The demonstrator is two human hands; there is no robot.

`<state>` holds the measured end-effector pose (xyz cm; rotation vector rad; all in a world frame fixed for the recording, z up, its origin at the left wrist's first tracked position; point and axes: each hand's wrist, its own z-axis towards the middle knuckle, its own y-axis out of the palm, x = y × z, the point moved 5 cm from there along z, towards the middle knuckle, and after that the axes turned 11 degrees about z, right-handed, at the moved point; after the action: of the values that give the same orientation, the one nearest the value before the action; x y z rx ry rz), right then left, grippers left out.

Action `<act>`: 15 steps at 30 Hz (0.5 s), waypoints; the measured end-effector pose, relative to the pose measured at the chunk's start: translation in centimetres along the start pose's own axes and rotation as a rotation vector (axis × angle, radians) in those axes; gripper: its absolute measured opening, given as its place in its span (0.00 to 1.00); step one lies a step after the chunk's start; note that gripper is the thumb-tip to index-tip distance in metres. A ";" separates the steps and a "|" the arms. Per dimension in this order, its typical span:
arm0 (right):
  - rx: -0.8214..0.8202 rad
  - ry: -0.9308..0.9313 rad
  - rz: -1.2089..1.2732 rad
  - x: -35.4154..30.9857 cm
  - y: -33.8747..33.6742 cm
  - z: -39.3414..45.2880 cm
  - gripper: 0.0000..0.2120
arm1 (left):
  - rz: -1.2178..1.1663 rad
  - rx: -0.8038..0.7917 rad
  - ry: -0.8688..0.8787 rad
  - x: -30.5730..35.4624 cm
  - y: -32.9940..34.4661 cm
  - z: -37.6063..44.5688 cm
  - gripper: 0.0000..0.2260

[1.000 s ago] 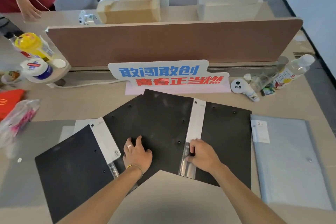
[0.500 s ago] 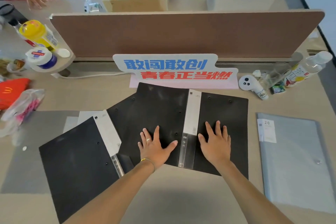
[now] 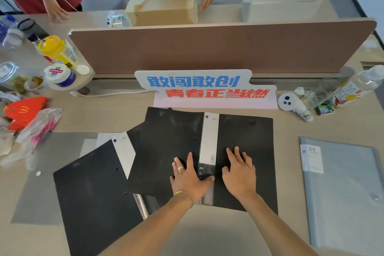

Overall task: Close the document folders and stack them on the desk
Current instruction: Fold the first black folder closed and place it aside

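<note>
Head view. A grey folder (image 3: pixel 342 189) at the right of the desk (image 3: pixel 207 233) bears a label reading "20". A red bag (image 3: pixel 22 110) at the left shows the McDonald's "M". 2 black folders lie open: the central black folder (image 3: pixel 172 151) overlaps the left black folder (image 3: pixel 93 193). Bare desk lies along the near edge. The left hand (image 3: pixel 190 178) and right hand (image 3: pixel 239 174) rest flat, fingers spread, either side of the central spine, gripping nothing.
</note>
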<state>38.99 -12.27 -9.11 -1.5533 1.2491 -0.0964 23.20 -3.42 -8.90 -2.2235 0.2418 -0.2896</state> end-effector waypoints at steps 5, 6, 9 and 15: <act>0.284 0.240 0.337 5.8 -5.2 1.2 0.27 | 0.006 0.037 -0.011 -0.9 -0.4 0.8 0.43; 0.304 0.304 0.367 6.8 -5.8 1.5 0.27 | 0.002 0.040 -0.016 -1.0 -0.5 0.8 0.42; 0.276 0.390 0.505 7.6 -6.2 2.4 0.28 | -0.055 0.039 -0.019 -1.0 -0.7 0.7 0.42; 0.317 0.572 0.981 9.5 -6.7 3.0 0.17 | -0.142 0.023 -0.070 -1.7 -0.5 0.2 0.44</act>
<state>49.38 -18.16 -10.22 -0.5206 2.2002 -0.0946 21.69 -2.49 -8.80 -2.2277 0.0421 -0.2891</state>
